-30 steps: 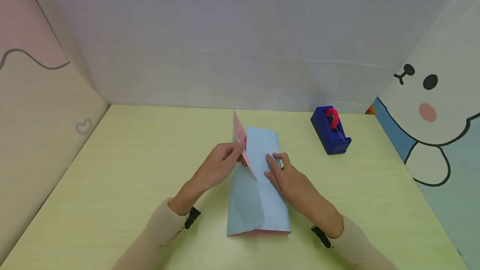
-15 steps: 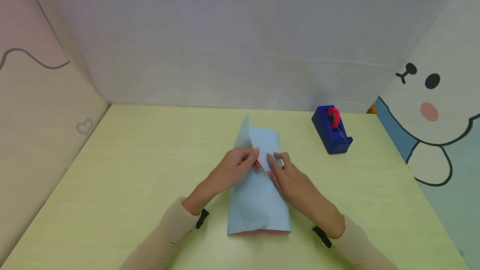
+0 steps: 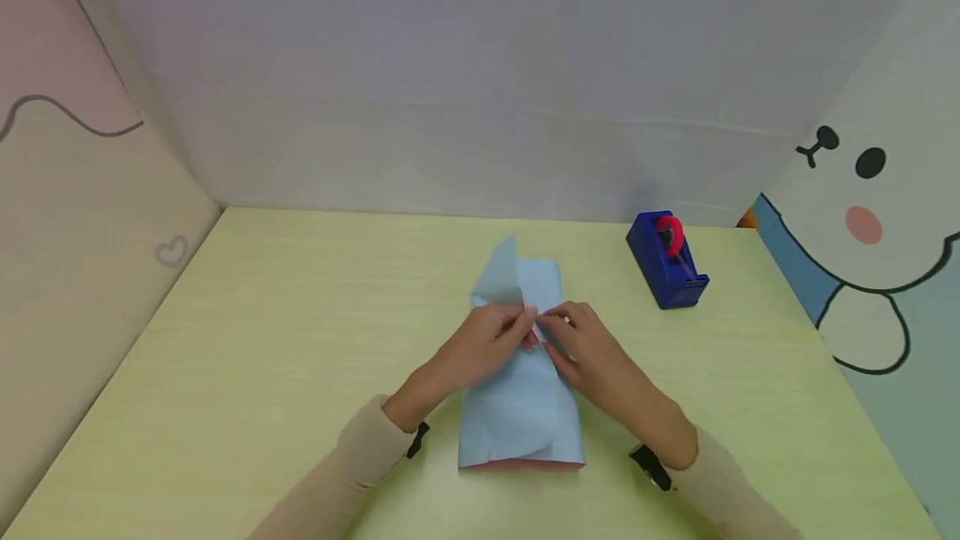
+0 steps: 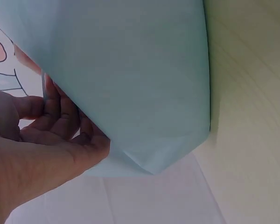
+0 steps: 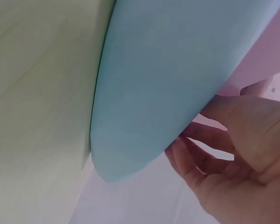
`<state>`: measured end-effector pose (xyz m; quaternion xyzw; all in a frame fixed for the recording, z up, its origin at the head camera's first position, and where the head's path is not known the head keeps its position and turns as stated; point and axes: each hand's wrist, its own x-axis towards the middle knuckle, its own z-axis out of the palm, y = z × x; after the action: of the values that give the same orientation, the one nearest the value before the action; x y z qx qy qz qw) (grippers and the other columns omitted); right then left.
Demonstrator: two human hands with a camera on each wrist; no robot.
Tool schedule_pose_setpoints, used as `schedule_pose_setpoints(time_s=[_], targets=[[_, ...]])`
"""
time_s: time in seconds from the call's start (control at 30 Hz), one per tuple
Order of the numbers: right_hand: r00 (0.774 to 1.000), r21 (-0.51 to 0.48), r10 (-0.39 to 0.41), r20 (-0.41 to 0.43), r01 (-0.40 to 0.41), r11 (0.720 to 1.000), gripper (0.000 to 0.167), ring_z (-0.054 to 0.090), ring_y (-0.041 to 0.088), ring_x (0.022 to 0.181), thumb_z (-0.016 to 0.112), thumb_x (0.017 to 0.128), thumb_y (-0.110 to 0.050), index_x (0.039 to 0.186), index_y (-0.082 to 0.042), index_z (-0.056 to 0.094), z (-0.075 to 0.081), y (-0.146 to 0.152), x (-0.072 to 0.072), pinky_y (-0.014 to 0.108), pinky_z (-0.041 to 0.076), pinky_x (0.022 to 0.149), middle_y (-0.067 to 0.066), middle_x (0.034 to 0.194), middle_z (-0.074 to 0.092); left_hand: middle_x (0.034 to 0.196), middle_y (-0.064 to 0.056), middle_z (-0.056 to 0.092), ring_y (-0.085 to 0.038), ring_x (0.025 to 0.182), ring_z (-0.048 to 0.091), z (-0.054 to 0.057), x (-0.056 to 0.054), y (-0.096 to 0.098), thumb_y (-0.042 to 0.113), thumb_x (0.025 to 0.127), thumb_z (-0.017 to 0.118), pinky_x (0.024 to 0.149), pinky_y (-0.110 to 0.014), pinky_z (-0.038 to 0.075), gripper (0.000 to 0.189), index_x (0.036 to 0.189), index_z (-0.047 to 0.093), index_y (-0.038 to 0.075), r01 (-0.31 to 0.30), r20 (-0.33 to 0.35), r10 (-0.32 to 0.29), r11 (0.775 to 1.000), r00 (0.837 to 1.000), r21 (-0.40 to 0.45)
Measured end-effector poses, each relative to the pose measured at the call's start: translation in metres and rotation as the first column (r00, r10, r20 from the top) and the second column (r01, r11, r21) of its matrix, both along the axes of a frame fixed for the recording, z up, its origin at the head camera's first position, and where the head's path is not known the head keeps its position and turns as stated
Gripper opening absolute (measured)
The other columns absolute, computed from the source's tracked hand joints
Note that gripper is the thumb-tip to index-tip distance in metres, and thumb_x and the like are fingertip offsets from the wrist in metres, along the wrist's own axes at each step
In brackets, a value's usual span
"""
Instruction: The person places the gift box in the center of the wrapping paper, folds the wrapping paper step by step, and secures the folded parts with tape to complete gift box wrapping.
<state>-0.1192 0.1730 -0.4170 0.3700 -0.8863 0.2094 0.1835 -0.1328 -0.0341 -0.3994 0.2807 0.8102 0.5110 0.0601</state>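
A sheet of paper (image 3: pixel 517 415), light blue outside and pink inside, lies folded lengthwise on the table. Its left flap is folded over to the right, with the far corner sticking up. My left hand (image 3: pixel 487 344) pinches the flap's edge between thumb and fingers near the middle. Beside it, my right hand (image 3: pixel 596 357) rests on the right half, its thumb and index fingertips apart at the flap's edge. In the left wrist view the left hand's fingers (image 4: pixel 60 109) reach under the blue flap. Right fingertips are partly hidden behind the paper's curved side (image 5: pixel 154 84) in the right wrist view.
A dark blue tape dispenser (image 3: pixel 663 265) with a red-cored roll stands at the back right of the pale yellow table (image 3: pixel 300 298). A light cloth wall (image 3: pixel 450 148) rises behind, and printed cloth panels close both sides.
My left hand has moved right, carrying the flap across the sheet so the blue side covers the pink. My right index finger has come left to the flap's edge.
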Motion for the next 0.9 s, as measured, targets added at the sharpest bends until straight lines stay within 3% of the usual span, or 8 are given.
schedule_pose_setpoints(time_s=[0.1, 0.2, 0.33, 0.43, 0.5, 0.63, 0.73, 0.9], targets=[[0.997, -0.068, 0.027, 0.070, -0.022, 0.997, 0.026, 0.058, 0.026, 0.096, 0.077, 0.087, 0.004, 0.112, 0.004, 0.070, 0.002, 0.002, -0.002, 0.037, 0.054, 0.076, 0.010, 0.105, 0.064, 0.080, 0.001, 0.067, -0.008, 0.075, 0.061, -0.001, 0.000, 0.002, 0.022, 0.111, 0.047, 0.074, -0.025, 0.051, 0.039, 0.083, 0.069, 0.008, 0.003, -0.010, -0.003, 1.000, 1.000, -0.008], [0.974, -0.153, 0.043, 0.223, -0.009, 0.988, 0.014, 0.057, 0.018, 0.092, 0.067, 0.098, -0.001, 0.111, -0.002, 0.071, 0.006, 0.006, -0.002, 0.033, 0.052, 0.075, 0.004, 0.103, 0.065, 0.078, 0.001, 0.066, -0.006, 0.073, 0.059, -0.003, 0.000, 0.004, 0.021, 0.111, 0.047, 0.072, -0.023, 0.050, 0.038, 0.082, 0.069, 0.009, 0.007, -0.018, -0.007, 1.000, 1.000, -0.017], [0.886, -0.234, 0.064, 0.460, 0.052, 0.971, 0.021, 0.058, 0.013, 0.090, 0.050, 0.110, -0.014, 0.111, -0.012, 0.070, 0.013, 0.009, -0.001, 0.029, 0.049, 0.078, -0.003, 0.102, 0.064, 0.076, 0.002, 0.064, -0.006, 0.070, 0.056, -0.005, 0.000, 0.006, 0.020, 0.110, 0.049, 0.069, -0.022, 0.049, 0.037, 0.081, 0.068, 0.008, 0.009, -0.017, -0.009, 1.000, 1.000, -0.021], [0.842, -0.245, 0.090, 0.531, 0.051, 0.968, 0.020, 0.058, 0.013, 0.090, 0.050, 0.110, -0.022, 0.108, -0.015, 0.069, 0.015, 0.009, 0.000, 0.030, 0.049, 0.078, -0.006, 0.101, 0.063, 0.071, 0.003, 0.056, -0.007, 0.065, 0.050, -0.005, 0.000, 0.003, 0.021, 0.111, 0.046, 0.065, -0.022, 0.044, 0.039, 0.080, 0.064, 0.008, 0.028, -0.004, -0.029, 0.999, 1.000, -0.041], [0.849, -0.243, 0.107, 0.517, 0.026, 0.970, 0.012, 0.057, 0.014, 0.089, 0.057, 0.107, -0.023, 0.102, -0.017, 0.067, 0.014, 0.007, 0.000, 0.033, 0.049, 0.077, -0.007, 0.098, 0.062, 0.073, 0.004, 0.055, -0.007, 0.067, 0.052, -0.003, 0.001, 0.000, 0.022, 0.112, 0.044, 0.066, -0.022, 0.045, 0.038, 0.083, 0.065, 0.009, 0.037, 0.020, -0.036, 0.998, 0.999, -0.052], [0.894, -0.227, 0.123, 0.430, -0.025, 0.974, 0.011, 0.057, 0.015, 0.085, 0.070, 0.099, -0.016, 0.092, -0.015, 0.062, 0.011, 0.005, 0.000, 0.038, 0.050, 0.074, -0.007, 0.092, 0.059, 0.080, 0.002, 0.060, -0.011, 0.074, 0.057, -0.001, 0.000, -0.009, 0.023, 0.112, 0.045, 0.070, -0.026, 0.049, 0.032, 0.091, 0.066, 0.011, 0.011, 0.040, -0.009, 0.998, 0.999, -0.059], [0.913, -0.209, 0.120, 0.390, -0.039, 0.977, 0.016, 0.056, 0.015, 0.083, 0.070, 0.098, -0.009, 0.088, -0.013, 0.058, 0.010, 0.004, 0.000, 0.039, 0.050, 0.073, -0.007, 0.090, 0.057, 0.083, 0.001, 0.064, -0.011, 0.076, 0.059, 0.000, -0.003, -0.013, 0.022, 0.109, 0.053, 0.071, -0.027, 0.050, 0.024, 0.095, 0.068, 0.011, -0.062, 0.029, 0.063, 0.997, 0.998, -0.055], [0.907, -0.175, 0.089, 0.413, -0.017, 0.984, 0.024, 0.054, 0.019, 0.081, 0.065, 0.101, -0.009, 0.084, -0.014, 0.049, 0.012, 0.004, 0.000, 0.036, 0.045, 0.071, -0.007, 0.086, 0.052, 0.094, -0.001, 0.067, -0.014, 0.085, 0.063, -0.002, -0.011, -0.018, 0.019, 0.105, 0.059, 0.079, -0.031, 0.055, 0.014, 0.105, 0.067, 0.008, -0.233, 0.018, 0.233, 0.972, 0.972, -0.026]])
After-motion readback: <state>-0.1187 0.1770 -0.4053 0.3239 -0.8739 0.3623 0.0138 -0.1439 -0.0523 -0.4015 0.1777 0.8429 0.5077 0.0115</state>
